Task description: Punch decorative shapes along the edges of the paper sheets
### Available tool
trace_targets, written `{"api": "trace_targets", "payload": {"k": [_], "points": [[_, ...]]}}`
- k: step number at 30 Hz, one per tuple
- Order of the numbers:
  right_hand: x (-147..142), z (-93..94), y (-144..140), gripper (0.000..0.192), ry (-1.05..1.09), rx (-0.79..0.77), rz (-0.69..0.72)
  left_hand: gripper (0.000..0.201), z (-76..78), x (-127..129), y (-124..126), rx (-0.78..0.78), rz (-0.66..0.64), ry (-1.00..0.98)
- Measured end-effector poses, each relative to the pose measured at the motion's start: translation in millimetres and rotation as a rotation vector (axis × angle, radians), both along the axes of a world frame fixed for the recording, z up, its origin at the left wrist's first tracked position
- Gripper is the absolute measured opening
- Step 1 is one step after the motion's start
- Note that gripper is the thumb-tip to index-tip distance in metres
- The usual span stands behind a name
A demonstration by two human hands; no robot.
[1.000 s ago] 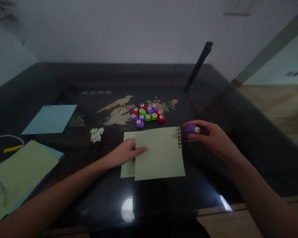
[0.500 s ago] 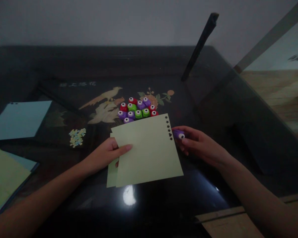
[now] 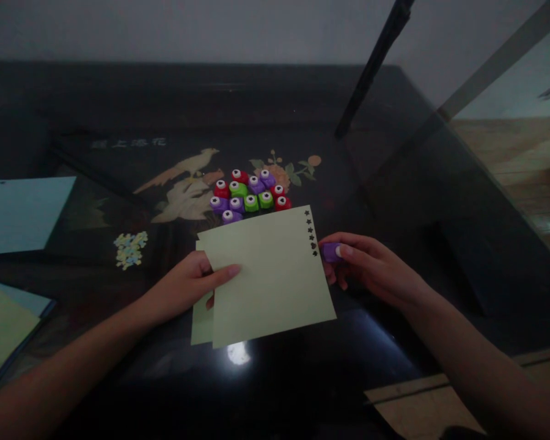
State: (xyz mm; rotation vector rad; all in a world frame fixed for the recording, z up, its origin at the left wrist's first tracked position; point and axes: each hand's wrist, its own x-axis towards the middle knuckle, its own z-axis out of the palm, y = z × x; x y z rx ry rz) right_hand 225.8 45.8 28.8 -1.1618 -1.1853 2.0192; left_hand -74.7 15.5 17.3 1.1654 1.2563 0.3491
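Note:
My left hand (image 3: 206, 278) grips pale green paper (image 3: 270, 281) by its left side, thumb on top and fingers underneath. At least two sheets overlap there. Down the upper right edge of the top sheet runs a column of small punched shapes, several of them star-like. A purple craft punch (image 3: 331, 252) is pinched in my right hand (image 3: 362, 263), at the paper's right edge just below the punched column. My right thumb lies on its white button. Whether the paper sits inside the punch's slot, I cannot tell.
Several red, green and purple craft punches (image 3: 251, 202) cluster behind the paper on the dark glossy table (image 3: 266, 385). Paper cut-outs (image 3: 131, 249) lie in a small pile at left, near a blue sheet (image 3: 22, 214) and a yellow-green sheet (image 3: 4, 324). A black post (image 3: 371, 73) rises at the back right.
My right thumb has moved onto the punch's white button, which showed uncovered before. The punch sits closer against the paper's edge. The whole view has shifted slightly.

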Motion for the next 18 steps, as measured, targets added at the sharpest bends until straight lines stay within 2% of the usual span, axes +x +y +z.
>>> {"api": "trace_targets", "payload": {"k": [11, 18], "points": [[-1.0, 0.6, -1.4, 0.028, -0.001, 0.013, 0.026, 0.037, -0.6, -1.2, 1.5, 0.046, -0.049, -0.021], [-1.4, 3.4, 0.0, 0.028, -0.067, 0.058, 0.046, 0.033, 1.9, 0.4, 1.0, 0.018, -0.031, -0.005]]}}
